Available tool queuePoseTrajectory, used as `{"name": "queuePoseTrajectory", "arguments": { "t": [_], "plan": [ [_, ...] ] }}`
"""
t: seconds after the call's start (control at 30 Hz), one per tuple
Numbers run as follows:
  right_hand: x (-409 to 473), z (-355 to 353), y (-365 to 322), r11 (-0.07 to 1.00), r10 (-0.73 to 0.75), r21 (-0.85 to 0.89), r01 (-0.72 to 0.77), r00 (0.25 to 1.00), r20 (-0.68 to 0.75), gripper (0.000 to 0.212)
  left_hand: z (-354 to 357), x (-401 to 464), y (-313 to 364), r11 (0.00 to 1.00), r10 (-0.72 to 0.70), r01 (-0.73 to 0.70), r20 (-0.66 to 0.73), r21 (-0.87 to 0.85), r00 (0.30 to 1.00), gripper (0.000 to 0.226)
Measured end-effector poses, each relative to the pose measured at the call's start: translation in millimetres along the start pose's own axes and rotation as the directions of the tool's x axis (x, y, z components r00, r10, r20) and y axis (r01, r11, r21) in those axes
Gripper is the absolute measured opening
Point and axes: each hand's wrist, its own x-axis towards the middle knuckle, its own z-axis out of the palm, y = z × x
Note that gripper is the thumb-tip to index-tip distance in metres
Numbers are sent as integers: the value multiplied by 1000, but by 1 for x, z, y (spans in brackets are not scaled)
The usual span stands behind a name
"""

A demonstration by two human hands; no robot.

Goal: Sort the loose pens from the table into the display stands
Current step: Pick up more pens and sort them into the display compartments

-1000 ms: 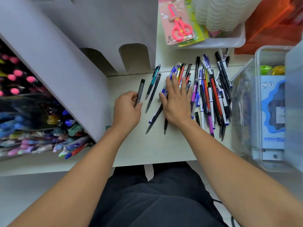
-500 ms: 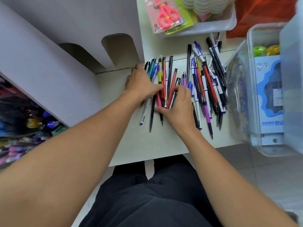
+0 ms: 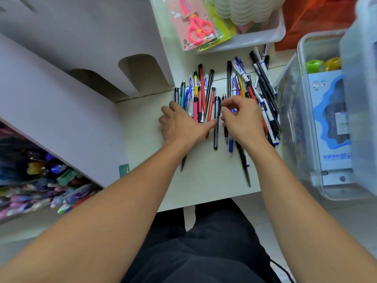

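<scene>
At twelve o'clock on the worktop (image 3: pixel 204 180), left hand (image 3: pixel 179 124) flat on pens (image 3: pixel 201 97), right hand (image 3: pixel 241 119) pinching grey pen (image 3: pixel 216 123); lifting could scatter neighbours.

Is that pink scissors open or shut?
Shut. The pink scissors lie in their packet in the white tray with the blades together in one strip and the two handle loops side by side.

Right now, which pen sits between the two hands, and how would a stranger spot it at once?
Start at the pale table below the white cardboard stand, where loose pens lie in a rough row. Look at the gap between the left hand and the right hand. The dark grey pen lies there alone, thicker than its red and blue neighbours, and capped.
</scene>
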Motion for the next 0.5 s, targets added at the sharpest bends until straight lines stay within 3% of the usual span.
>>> {"name": "queuePoseTrajectory", "arguments": {
  "t": [0.13,0.3,0.5],
  "plan": [
    [4,-10,-3,998,-57,-39,57,998,9,13,5,11,27,999,-48,48,-85,-4,995,121],
    [-6,-20,15,1000,-20,-15,20,1000,-12,8,-3,27,54,996,-18,15,-46,-83,999,112],
    [-17,-23,25,999,11,34,-11,1000,-8,8,-9,35,50,1000,20,-20,-9,-14,1000,91]
  ]
}}
